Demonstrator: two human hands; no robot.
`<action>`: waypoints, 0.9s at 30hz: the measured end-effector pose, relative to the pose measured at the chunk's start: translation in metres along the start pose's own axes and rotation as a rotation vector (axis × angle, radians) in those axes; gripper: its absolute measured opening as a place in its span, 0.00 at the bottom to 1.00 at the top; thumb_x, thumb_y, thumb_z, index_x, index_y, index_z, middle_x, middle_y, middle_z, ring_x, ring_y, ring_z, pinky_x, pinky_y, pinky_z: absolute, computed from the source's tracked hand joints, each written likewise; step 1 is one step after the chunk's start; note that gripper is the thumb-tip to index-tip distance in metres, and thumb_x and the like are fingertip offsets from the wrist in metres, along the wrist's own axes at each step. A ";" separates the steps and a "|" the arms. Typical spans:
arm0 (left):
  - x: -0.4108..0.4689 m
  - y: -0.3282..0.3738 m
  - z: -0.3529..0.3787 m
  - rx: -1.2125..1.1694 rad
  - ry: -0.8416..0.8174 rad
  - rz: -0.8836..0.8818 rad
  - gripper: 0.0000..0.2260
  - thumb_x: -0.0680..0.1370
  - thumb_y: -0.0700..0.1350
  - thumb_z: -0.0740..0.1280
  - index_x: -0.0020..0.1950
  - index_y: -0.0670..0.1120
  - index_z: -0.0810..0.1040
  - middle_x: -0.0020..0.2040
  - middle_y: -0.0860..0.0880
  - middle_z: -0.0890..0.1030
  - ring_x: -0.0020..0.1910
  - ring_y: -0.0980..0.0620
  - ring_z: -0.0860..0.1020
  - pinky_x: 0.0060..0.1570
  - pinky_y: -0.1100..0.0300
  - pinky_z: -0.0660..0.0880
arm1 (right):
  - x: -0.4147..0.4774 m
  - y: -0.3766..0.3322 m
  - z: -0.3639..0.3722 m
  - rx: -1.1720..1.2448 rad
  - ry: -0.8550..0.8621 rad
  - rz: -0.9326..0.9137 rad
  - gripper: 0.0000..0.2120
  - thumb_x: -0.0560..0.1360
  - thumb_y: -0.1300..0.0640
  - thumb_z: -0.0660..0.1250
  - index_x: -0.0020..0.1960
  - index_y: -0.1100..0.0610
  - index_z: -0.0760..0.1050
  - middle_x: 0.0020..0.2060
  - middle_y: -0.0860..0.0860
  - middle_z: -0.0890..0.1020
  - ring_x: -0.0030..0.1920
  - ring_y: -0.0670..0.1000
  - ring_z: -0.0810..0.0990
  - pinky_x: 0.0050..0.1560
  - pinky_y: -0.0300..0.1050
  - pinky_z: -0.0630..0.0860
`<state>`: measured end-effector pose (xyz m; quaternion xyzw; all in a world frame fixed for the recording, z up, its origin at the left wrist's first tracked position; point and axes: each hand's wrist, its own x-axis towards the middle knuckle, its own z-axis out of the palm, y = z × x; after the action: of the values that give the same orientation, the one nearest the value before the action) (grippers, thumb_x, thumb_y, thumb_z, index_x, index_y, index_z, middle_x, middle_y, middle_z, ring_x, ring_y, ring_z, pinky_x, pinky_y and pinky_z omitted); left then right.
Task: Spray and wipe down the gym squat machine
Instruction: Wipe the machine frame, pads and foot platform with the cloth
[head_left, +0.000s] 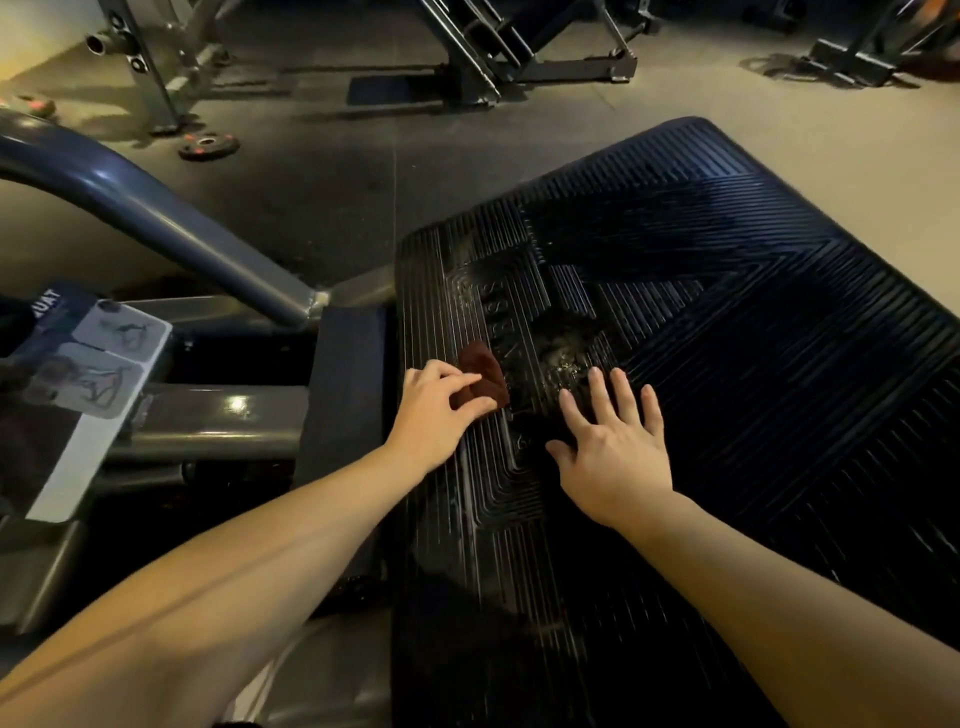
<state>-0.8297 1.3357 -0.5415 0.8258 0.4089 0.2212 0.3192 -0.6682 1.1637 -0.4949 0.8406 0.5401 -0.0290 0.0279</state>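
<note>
My left hand (441, 410) pinches a small dark red cloth (483, 371) against the ribbed black footplate (753, 338), near the plate's left edge. My right hand (615, 447) lies flat beside it, fingers spread, holding nothing. Just ahead, between both hands, sits what looks like a foamy wet patch (566, 348), though the light is dim. The cloth hand is nearer; the plate stretches away ahead and right.

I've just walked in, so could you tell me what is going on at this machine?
A person is cleaning the squat machine's black ribbed footplate. The left hand grips a brown cloth near the plate's left edge. The right hand is spread open over the plate beside it. A wet speckled patch lies just beyond both hands.
</note>
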 end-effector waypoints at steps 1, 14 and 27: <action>-0.006 0.000 0.002 -0.028 -0.003 0.005 0.20 0.77 0.57 0.73 0.66 0.51 0.82 0.55 0.58 0.72 0.59 0.54 0.66 0.67 0.60 0.61 | -0.001 0.000 0.001 0.000 0.007 -0.002 0.32 0.84 0.36 0.48 0.84 0.47 0.49 0.83 0.56 0.42 0.81 0.59 0.33 0.79 0.63 0.33; 0.085 0.006 0.021 -0.180 0.141 -0.157 0.13 0.81 0.50 0.70 0.63 0.47 0.83 0.58 0.54 0.72 0.64 0.48 0.67 0.71 0.53 0.64 | 0.000 0.001 0.002 -0.016 0.021 -0.001 0.32 0.83 0.37 0.48 0.84 0.48 0.49 0.83 0.57 0.44 0.82 0.60 0.35 0.79 0.64 0.33; -0.055 0.026 0.011 -0.141 -0.207 0.200 0.03 0.79 0.45 0.72 0.50 0.51 0.80 0.51 0.55 0.74 0.57 0.55 0.68 0.61 0.65 0.64 | 0.001 -0.001 -0.002 -0.019 -0.028 0.008 0.33 0.83 0.37 0.48 0.84 0.47 0.48 0.83 0.57 0.41 0.82 0.60 0.33 0.79 0.64 0.33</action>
<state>-0.8397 1.2748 -0.5365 0.8564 0.2729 0.1940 0.3931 -0.6691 1.1651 -0.4933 0.8421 0.5364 -0.0352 0.0437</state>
